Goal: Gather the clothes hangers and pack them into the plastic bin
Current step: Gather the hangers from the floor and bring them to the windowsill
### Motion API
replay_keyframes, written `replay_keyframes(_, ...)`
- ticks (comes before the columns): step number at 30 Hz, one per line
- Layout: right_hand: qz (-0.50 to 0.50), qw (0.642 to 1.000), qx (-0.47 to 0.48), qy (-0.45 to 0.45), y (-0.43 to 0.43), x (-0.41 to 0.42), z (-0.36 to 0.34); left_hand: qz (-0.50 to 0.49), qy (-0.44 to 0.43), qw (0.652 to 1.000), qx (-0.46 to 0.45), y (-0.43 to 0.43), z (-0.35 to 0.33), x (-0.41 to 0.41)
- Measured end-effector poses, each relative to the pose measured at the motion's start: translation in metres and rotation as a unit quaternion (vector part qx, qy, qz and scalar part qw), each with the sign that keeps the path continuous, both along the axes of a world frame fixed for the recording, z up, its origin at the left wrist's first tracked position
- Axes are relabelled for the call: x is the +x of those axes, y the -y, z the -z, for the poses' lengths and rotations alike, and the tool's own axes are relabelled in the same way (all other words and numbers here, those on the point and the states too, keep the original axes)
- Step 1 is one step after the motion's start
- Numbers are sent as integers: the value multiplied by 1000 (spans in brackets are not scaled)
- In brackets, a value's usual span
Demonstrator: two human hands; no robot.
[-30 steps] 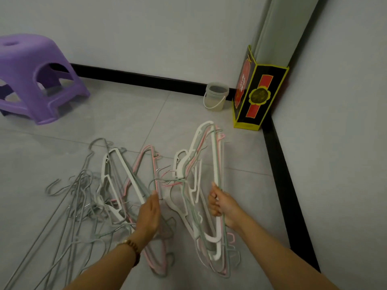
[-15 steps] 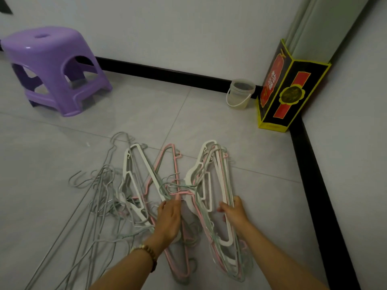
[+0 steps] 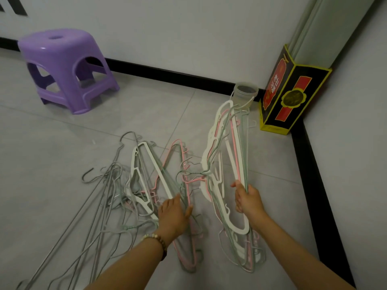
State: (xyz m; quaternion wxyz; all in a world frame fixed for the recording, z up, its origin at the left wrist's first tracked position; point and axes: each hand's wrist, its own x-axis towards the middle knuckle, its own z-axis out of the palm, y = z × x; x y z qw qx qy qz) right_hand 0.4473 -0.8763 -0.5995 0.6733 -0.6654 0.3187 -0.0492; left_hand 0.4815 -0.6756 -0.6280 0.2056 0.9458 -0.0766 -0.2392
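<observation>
Many clothes hangers lie on the grey tile floor. My right hand (image 3: 247, 203) grips a thick bundle of white, pink and green hangers (image 3: 231, 147), which stands on edge with its far end lifted. To its left, my left hand (image 3: 173, 215) holds a flat group of pink and green hangers (image 3: 184, 166), with the thumb on their right side. A white hanger (image 3: 142, 174) and several grey wire hangers (image 3: 100, 197) sprawl further left. A small clear plastic bucket (image 3: 246, 93) stands by the far wall, just beyond the bundle's tip. No larger bin is in view.
A purple plastic stool (image 3: 65, 65) stands at the back left. A black, red and yellow box (image 3: 293, 97) leans in the corner beside the bucket. The right wall with its black baseboard (image 3: 314, 176) runs close to the bundle.
My right hand has raised the bundle so it stands higher, its tip now near the bucket. My left hand slid back from the hooks and took hold of the pink and green hangers.
</observation>
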Motion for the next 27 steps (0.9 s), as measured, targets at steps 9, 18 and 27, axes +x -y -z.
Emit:
replay_keyframes(9,27,999,23,10,7,-29,-8,92,-72,991,69,17,-7,-10)
replay_keyframes(18,3,999,39,17,2,-39,-20,24,-91,995,15,34,2,-19)
replay_keyframes(27,-7,999,34,5,16,-50,-24,7,-97,994,-42,32,14,-20)
